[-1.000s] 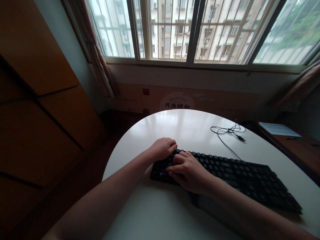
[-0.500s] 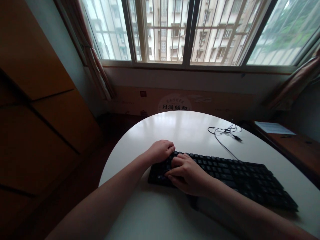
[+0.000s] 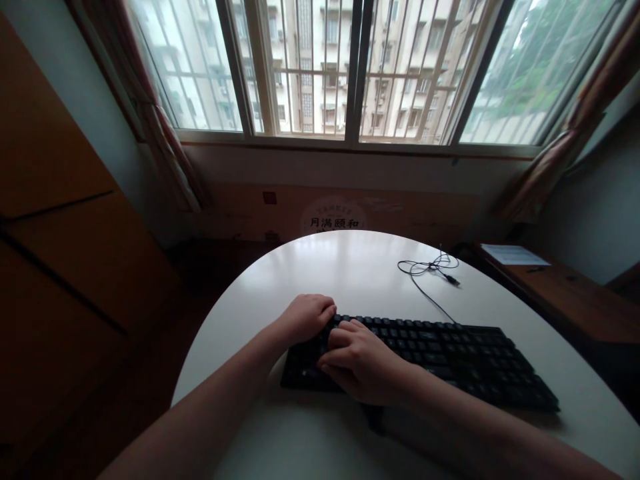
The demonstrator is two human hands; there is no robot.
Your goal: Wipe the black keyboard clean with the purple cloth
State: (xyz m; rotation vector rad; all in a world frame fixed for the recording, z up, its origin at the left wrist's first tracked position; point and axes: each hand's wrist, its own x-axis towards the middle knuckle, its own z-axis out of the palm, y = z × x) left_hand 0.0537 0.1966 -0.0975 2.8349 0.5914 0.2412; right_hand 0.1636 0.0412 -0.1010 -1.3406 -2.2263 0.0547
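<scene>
A black keyboard (image 3: 430,360) lies at a slant on the white round table (image 3: 240,300). My left hand (image 3: 307,317) rests at its far left corner, the fingers curled over the edge and holding it. Over the left-hand keys is my right hand (image 3: 360,363), its thumb and fingers drawn together in a pinch. Whatever sits between those fingertips is too dark and small to make out. Both hands nearly touch each other and cover part of the keys.
A loosely tied black cable (image 3: 430,267) with a USB plug lies behind the keyboard. To the right, a brown desk (image 3: 575,293) carries a sheet of paper (image 3: 515,255). A barred window (image 3: 310,73) and a printed cardboard box (image 3: 380,207) are beyond the table.
The whole view has shifted slightly, so the table and keyboard appear lower and further left. Both hands keep nearly the same places on the keyboard.
</scene>
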